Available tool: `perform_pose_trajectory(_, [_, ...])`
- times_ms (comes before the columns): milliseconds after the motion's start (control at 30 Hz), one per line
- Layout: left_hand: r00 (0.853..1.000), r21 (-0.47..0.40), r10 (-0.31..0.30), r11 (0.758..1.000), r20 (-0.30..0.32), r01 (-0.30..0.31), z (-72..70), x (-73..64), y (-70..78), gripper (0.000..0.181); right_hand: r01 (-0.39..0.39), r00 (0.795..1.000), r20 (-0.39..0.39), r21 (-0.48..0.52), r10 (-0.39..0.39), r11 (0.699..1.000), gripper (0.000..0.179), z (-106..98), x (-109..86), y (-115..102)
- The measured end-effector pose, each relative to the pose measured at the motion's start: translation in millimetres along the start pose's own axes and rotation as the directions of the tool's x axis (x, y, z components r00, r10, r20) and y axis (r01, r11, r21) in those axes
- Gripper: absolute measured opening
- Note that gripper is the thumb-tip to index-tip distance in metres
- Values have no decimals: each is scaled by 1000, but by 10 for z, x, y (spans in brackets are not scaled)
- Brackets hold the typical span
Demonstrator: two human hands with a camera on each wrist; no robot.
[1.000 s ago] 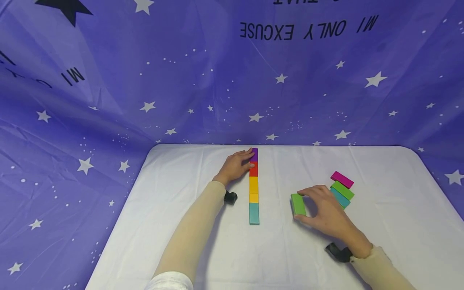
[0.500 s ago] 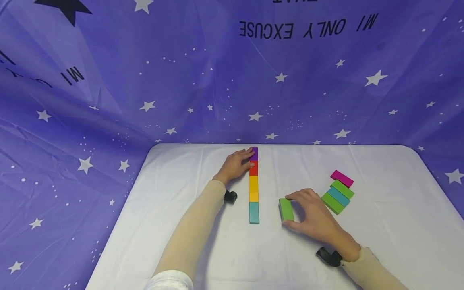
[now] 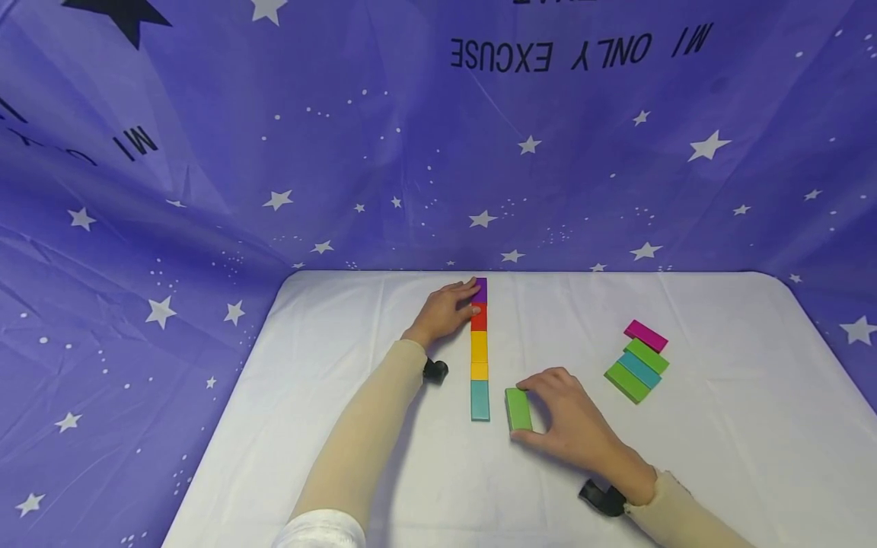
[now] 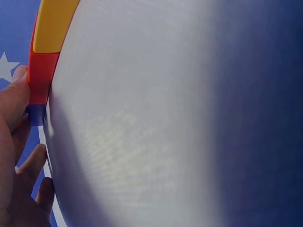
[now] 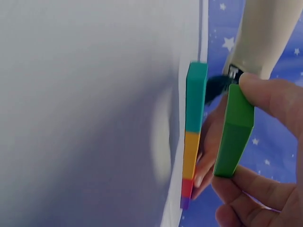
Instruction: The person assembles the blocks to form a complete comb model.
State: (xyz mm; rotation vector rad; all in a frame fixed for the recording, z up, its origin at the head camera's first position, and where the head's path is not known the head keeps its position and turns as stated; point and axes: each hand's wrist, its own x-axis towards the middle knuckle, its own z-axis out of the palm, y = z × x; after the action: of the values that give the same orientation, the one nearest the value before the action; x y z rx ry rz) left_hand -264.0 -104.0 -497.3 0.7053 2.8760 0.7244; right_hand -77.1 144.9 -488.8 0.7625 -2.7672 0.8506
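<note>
A green block (image 3: pixel 518 409) is being pinched in the grip of the right hand (image 3: pixel 569 426). One end is being pressed by the thumb and the other end by the fingers, so the grip is being held about as wide as the block is long. The block is being held just to the right of a teal block (image 3: pixel 480 400), and a small gap is being left between the two. Whether the white worktop (image 3: pixel 411 487) is being touched by the green block cannot be told.

The teal block is being shown at the near end of a straight row. Next in the row, going away, a yellow part (image 3: pixel 479 346) with a line across it is being seen, then a red block (image 3: pixel 483 318), then a purple block (image 3: pixel 483 289) at the far end. The red and purple blocks are being touched from the left side by the left hand (image 3: pixel 441 313), with its grip being spread and nothing being lifted.

Farther to the right, a pink block (image 3: pixel 646 336), a green one (image 3: pixel 647 356), a blue one (image 3: pixel 641 370) and another green one (image 3: pixel 626 383) are being seen close together, all lying slanted.

Behind the worktop, white stars and black letters are being shown on a purple cloth (image 3: pixel 384 175). The words "ONLY" (image 3: pixel 613 51) and "EXCUSE" (image 3: pixel 500 57) are being shown upside down.
</note>
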Motion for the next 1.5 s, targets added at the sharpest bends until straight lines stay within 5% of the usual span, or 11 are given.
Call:
perform_pose_trajectory(800, [1000, -17, -7, 1000, -6, 7, -7, -19, 4, 54, -28, 995, 98, -2, 28, 1000, 68, 230, 5, -379])
perform_pose_trajectory(1500, [1000, -25, -2, 1000, -9, 2, -27, -15, 29, 54, -1, 988, 155, -56, 10, 998, 71, 302, 16, -449])
